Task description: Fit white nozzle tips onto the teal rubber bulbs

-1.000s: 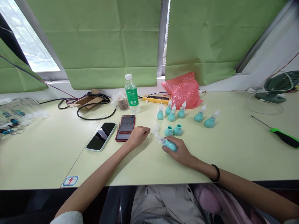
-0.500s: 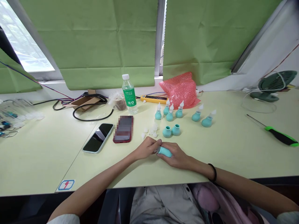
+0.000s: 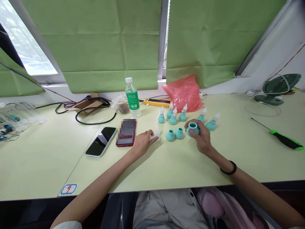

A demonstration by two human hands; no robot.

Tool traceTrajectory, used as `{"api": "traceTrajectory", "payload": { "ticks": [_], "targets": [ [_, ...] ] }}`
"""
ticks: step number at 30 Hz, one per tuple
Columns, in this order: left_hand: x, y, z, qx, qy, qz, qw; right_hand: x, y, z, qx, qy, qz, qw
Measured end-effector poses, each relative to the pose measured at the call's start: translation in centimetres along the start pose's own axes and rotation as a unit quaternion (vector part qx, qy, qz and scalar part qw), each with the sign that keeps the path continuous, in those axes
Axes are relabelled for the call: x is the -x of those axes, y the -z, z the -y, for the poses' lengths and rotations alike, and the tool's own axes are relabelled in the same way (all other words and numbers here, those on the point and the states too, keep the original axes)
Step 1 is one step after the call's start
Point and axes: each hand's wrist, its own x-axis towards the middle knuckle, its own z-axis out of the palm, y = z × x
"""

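Observation:
My right hand (image 3: pixel 201 136) grips a teal rubber bulb (image 3: pixel 192 129) just above the table, its round mouth tilted up toward me. My left hand (image 3: pixel 143 143) is over the small white plastic pieces (image 3: pixel 157 130), thumb and forefinger apart around them; the fingers partly hide the pieces. Between the hands, two teal bulbs (image 3: pixel 174 134) with bare mouths stand upright. Behind them are several teal bulbs (image 3: pixel 173 119) fitted with clear pointed tips. One tipped bulb (image 3: pixel 201 118) is partly covered by my right hand. A tiny clear ring (image 3: pixel 159 145) lies by my left thumb.
Left of my left hand lie a red-cased phone (image 3: pixel 126 133) and a pale-cased phone (image 3: pixel 100 142). Farther back are a water bottle (image 3: pixel 132 98), a yellow tool (image 3: pixel 157 102) and a red bubble-wrap bag (image 3: pixel 184 93). A screwdriver (image 3: pixel 278 135) and a small fan (image 3: pixel 277 89) are at right.
My hands have moved apart from where they met around a teal bulb. The right has gone right and up with a bulb; the left has shifted slightly left and up to the white pieces.

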Motion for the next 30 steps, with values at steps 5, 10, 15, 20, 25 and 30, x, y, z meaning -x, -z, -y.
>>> {"api": "traceTrajectory", "payload": {
  "ticks": [5, 10, 15, 20, 25, 30],
  "targets": [
    [-0.1, -0.7, 0.6, -0.081, -0.025, 0.003, 0.996, -1.3, 2.5, -3.7, 0.057, -0.078, -0.054, 0.994],
    [0.0, -0.5, 0.7, 0.005, -0.031, 0.001, 1.0, -1.1, 2.8, -7.3, 0.084, -0.158, 0.052, 0.982],
    [-0.1, -0.4, 1.1, 0.146, -0.046, -0.015, 0.988, -1.0, 1.9, -9.0, 0.046, -0.176, 0.109, 0.977],
    [-0.1, -0.4, 0.8, 0.195, -0.06, -0.034, 0.978, -0.9, 2.0, -9.0, 0.083, -0.148, 0.149, 0.974],
    [-0.1, -0.1, 0.5, 0.171, -0.071, -0.079, 0.98, -1.0, 2.6, -8.2, 0.15, -0.088, 0.168, 0.97],
    [0.0, -0.4, 0.7, 0.09, -0.062, -0.085, 0.99, -2.6, 2.5, -7.4, 0.163, -0.071, 0.142, 0.974]
  ]
}}
